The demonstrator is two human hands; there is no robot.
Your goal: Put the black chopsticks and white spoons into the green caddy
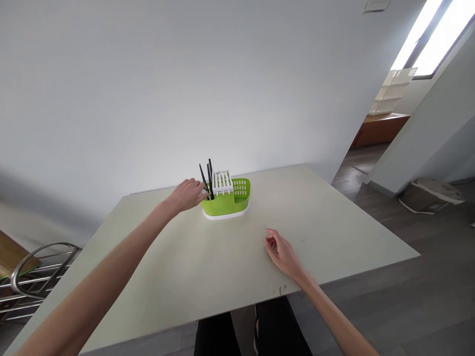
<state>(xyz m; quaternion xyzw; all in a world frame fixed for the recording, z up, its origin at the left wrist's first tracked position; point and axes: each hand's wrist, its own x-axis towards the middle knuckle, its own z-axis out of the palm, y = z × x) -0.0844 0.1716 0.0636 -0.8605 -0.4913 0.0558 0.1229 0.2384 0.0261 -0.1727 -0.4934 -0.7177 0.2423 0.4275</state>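
Observation:
A green and white utensil caddy [224,205] stands upright on the table, against the wall side. Several black chopsticks [210,179] rise from its left end, and a white slotted rack [222,183] sits on top. My left hand [188,194] reaches to that left end, right by the chopsticks. Its thumb and fingers are apart; whether they touch a chopstick or the rim I cannot tell. To the right and nearer me, my right hand [282,253] rests on the table with loosely curled fingers, a gap beside the thumb, and nothing visible in it.
The pale table [222,267] meets a plain wall [208,84] at the back. At the lower left is a metal-framed chair [40,269]. A lidded bin [428,196] stands on the floor at right, beyond the table's edge. My legs [248,331] are below the front edge.

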